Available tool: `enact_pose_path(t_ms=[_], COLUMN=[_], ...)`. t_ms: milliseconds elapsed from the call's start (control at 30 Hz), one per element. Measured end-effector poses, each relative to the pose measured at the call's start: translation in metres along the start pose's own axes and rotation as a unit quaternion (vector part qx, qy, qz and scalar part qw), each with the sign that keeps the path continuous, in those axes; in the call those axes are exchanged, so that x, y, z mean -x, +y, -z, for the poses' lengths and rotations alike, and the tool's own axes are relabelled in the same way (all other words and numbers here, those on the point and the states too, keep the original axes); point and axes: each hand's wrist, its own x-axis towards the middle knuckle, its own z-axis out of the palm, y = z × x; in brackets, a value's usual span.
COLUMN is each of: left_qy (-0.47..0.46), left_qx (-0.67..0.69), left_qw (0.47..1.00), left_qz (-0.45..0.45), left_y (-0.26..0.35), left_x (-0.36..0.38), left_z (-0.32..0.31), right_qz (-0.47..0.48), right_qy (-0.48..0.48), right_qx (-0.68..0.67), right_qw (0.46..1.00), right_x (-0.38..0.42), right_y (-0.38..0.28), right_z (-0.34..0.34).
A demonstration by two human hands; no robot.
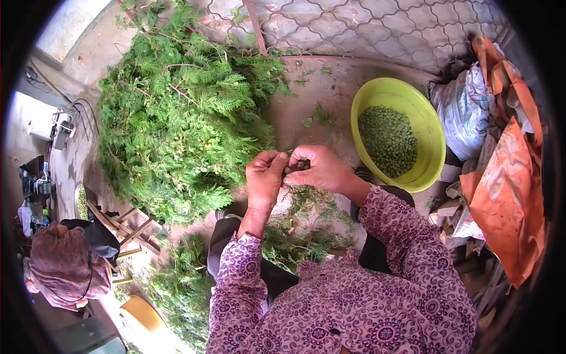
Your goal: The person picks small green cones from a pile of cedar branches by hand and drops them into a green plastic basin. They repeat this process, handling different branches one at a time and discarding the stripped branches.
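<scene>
My left hand [265,177] and my right hand [322,170] meet in front of me, above the ground between my knees. Small green cones [288,171] show between them, partly hidden by the fingers. The fingertips of my left hand are pinched together at the cones. My right hand is curled, thumb toward forefinger, with cones inside the curl. Just beyond my left hand rises a big heap of green conifer branches [183,124]. To the right of my right hand stands a yellow-green basin [433,133], partly filled with loose green cones [387,140].
Stripped sprigs [306,236] lie between my feet. At right are a white sack [466,109] and orange sheeting [507,206]. A wire mesh [365,26] borders the far side. At left are a wooden stool [132,230], a draped dark cloth [68,262] and a yellow-orange container [141,312].
</scene>
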Motion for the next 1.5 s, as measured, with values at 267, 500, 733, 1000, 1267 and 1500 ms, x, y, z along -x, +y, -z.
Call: enact_pose_path(t_ms=[267,500,733,1000,1267,1500], left_qy=[-0.035,-0.006,0.067,0.065,0.091,-0.007], left_qx=[-0.034,0.005,0.101,0.189,0.213,0.260], left_qw=[0.998,1.000,0.992,0.978,0.965,0.963], left_qz=[0.025,0.027,-0.017,-0.066,-0.121,-0.072], left_y=[-0.004,0.005,0.010,0.010,0.008,0.008], left_x=[0.000,-0.002,-0.010,-0.015,-0.017,-0.011], left_z=[0.001,0.002,0.016,0.015,0.007,0.002], right_qz=[0.058,-0.021,0.057,-0.103,-0.122,-0.183], right_qy=[0.041,-0.038,0.438,0.197,-0.135,-0.001], right_qx=[0.085,-0.016,0.523,0.175,-0.146,-0.520], right_qw=[0.994,0.999,0.729,0.959,0.972,0.835], right_x=[0.002,0.012,0.027,0.025,0.019,-0.004], right_y=[-0.001,-0.028,0.028,0.004,-0.020,0.014], right_z=[-0.002,0.031,0.134,0.112,0.001,-0.016])
